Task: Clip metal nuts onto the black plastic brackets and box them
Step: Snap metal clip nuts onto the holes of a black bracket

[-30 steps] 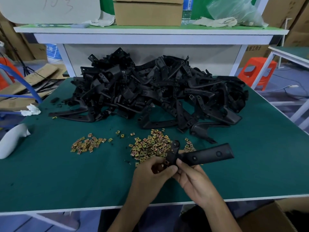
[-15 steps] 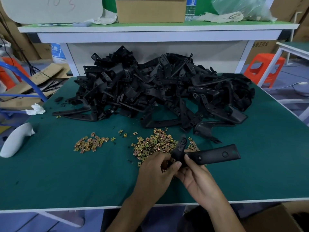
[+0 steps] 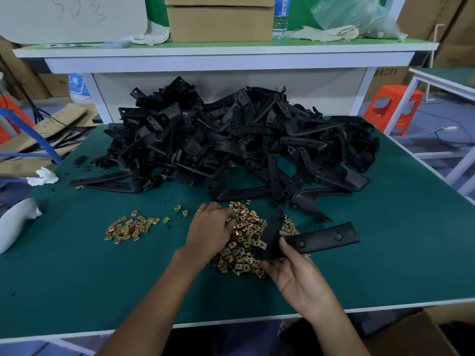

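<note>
Here, left hand (image 3: pixel 211 228) touches nuts (image 3: pixel 245 249), fingers curled; right hand (image 3: pixel 295 278) grips bracket (image 3: pixel 321 238).

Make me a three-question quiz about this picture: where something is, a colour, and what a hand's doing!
1. Where is the left hand? A on the bigger pile of brass-coloured metal nuts; B on a box; C on a stool.
2. The table top's colour? A red; B green; C white.
3. The right hand? A lies flat; B waves; C holds a long black plastic bracket.
A: fingers dip into the nuts. B: green surrounds the piles. C: thumb and fingers grip the bracket.
</note>
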